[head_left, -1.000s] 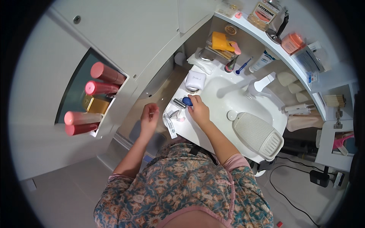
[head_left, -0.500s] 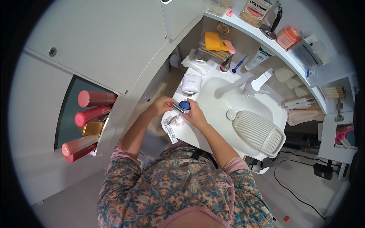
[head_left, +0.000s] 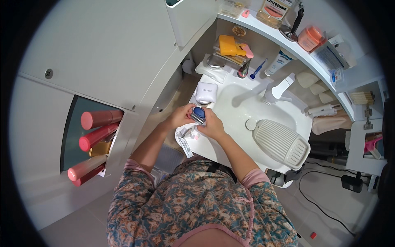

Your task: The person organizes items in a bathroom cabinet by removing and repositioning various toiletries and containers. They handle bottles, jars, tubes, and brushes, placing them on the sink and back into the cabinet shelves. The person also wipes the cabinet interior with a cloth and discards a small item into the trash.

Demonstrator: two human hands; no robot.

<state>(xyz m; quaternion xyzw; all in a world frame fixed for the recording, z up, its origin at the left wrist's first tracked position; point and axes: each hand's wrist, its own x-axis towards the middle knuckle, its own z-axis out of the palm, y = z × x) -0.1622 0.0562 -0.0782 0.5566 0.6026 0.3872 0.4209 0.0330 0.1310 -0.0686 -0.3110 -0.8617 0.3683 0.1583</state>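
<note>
My left hand (head_left: 181, 117) and my right hand (head_left: 212, 125) meet over the washbasin counter, fingers closed around a small object from both sides. It shows as a blue oval piece (head_left: 199, 112) with a shiny silver cylindrical part (head_left: 198, 119) against it; its exact kind is too small to tell. Just beyond my hands sits a white puffy case (head_left: 206, 92) on the counter. A white packet (head_left: 184, 147) lies by the near left edge, beside a small crumpled white and pink item (head_left: 192, 133).
Right of my hands is the white basin (head_left: 234, 108) with a faucet (head_left: 279, 88) and a ridged washboard (head_left: 281, 144). Yellow items (head_left: 230, 45) are stacked behind. On the left, a cabinet cubby (head_left: 72, 140) holds several pink tubes (head_left: 101, 119). A bottle-lined shelf (head_left: 296, 51) curves around the back.
My left hand has moved right, closer to my right hand. The silver part now sits just below the blue piece, both between my hands. The view has shifted slightly.
</note>
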